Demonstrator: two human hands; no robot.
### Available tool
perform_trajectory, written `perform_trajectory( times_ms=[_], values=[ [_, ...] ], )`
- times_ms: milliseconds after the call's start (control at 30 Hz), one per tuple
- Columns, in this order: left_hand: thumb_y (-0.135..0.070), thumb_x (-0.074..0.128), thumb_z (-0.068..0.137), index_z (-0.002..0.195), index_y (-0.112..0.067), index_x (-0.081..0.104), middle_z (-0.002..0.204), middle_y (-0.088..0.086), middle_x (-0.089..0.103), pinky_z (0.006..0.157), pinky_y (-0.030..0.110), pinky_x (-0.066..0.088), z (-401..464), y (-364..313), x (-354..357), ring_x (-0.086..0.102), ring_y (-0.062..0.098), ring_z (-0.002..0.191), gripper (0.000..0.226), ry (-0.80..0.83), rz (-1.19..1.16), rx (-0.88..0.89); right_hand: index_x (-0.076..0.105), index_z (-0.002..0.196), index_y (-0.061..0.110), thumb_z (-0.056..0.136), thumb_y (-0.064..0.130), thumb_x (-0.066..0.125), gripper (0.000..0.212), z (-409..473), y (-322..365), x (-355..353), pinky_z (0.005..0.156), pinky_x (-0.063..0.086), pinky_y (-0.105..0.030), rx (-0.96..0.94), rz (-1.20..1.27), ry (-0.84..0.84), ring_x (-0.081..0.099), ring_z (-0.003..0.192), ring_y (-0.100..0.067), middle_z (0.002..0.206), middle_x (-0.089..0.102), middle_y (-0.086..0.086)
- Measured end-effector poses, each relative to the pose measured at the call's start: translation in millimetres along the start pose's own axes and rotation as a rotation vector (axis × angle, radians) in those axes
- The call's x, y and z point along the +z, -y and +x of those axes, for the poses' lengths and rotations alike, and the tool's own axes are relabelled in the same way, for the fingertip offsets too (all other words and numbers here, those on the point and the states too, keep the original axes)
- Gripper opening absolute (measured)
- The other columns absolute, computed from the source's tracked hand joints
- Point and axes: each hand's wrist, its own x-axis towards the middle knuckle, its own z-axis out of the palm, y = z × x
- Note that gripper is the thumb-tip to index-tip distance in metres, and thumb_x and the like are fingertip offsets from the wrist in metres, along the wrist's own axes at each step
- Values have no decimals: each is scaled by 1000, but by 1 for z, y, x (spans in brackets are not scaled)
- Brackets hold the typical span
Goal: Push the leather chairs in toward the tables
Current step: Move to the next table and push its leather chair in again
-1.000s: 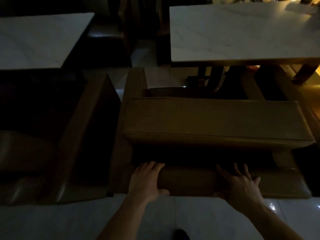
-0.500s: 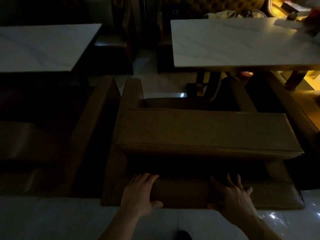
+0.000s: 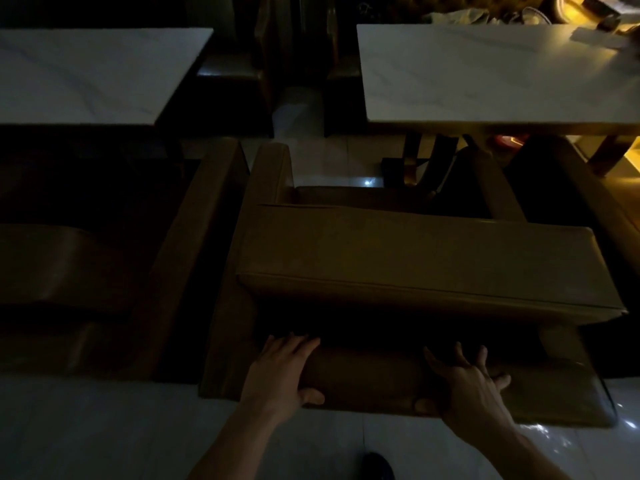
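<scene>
- Head view, hands: your left hand (image 3: 282, 370) and right hand (image 3: 467, 384) lie on the padded top edge of the brown leather chair's (image 3: 415, 265) backrest, fingers draped over the top and thumbs on the near face; a loose hold for pushing, not a clenched one.
- Head view, progress: the chair's front edge sits just short of the white marble-topped table (image 3: 502, 74), armrests reaching toward its dark legs. You likely have part of the push left.
- Head view, remainder: a second brown leather chair (image 3: 194, 237) on your left faces another white marble table (image 3: 86, 74); how far in it stands is too dark to tell.
- Head view, containers: none can be made out; the clutter beyond the far table is unclear.
</scene>
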Motion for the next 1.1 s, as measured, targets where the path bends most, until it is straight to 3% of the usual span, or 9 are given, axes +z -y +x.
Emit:
perform_trajectory(
  times_ms=[333, 767, 1100],
  values=[
    [-64, 69, 75, 152, -38, 22, 155, -11, 28, 117, 38, 16, 29, 4, -13, 24, 16, 141, 93, -62, -19, -4, 0, 151, 47, 80, 66, 62, 96, 29, 1, -16, 107, 6, -80, -50, -3, -66, -20, 143, -49, 164, -7, -10],
    [-65, 68, 75, 152, -37, 23, 156, -10, 30, 120, 36, 3, 24, 3, -1, 24, 13, 142, 94, -114, -38, -7, -3, 152, 48, 80, 72, 55, 96, 18, 1, -13, 110, 8, -77, -46, -44, -95, -16, 146, -44, 165, -5, -7],
    [-61, 68, 78, 153, -35, 17, 159, -8, 21, 122, 41, 0, 27, -1, -10, 14, 17, 146, 94, -22, 6, -32, -5, 151, 48, 80, 71, 56, 97, 18, 6, -19, 109, 7, -78, -26, -54, -47, -18, 145, -46, 164, -8, -9]
  ],
)
